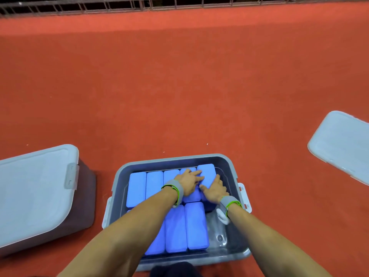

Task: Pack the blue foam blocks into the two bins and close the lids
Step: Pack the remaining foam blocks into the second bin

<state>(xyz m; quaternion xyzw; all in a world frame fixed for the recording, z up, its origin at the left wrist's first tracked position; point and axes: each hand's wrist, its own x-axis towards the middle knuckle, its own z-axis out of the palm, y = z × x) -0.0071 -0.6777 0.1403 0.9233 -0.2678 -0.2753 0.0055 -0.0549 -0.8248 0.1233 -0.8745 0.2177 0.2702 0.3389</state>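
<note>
Blocks (137, 188): eight visible (arms hide some); two bins (175, 159).

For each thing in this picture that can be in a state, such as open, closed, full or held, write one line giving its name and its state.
Left bin: lid on.
Open bin: lidless, nearly full of blue blocks.
Loose lid: flat on floor, right.
Raised block: not seated.
Left hand: flat on blocks.
Right hand: pressing the raised block.

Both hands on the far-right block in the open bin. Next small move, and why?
Probably press that block down level with its row. It stands higher than its neighbours, with the left hand and right hand flat on it. The bin has a gap at near right; its lid lies off.
</note>
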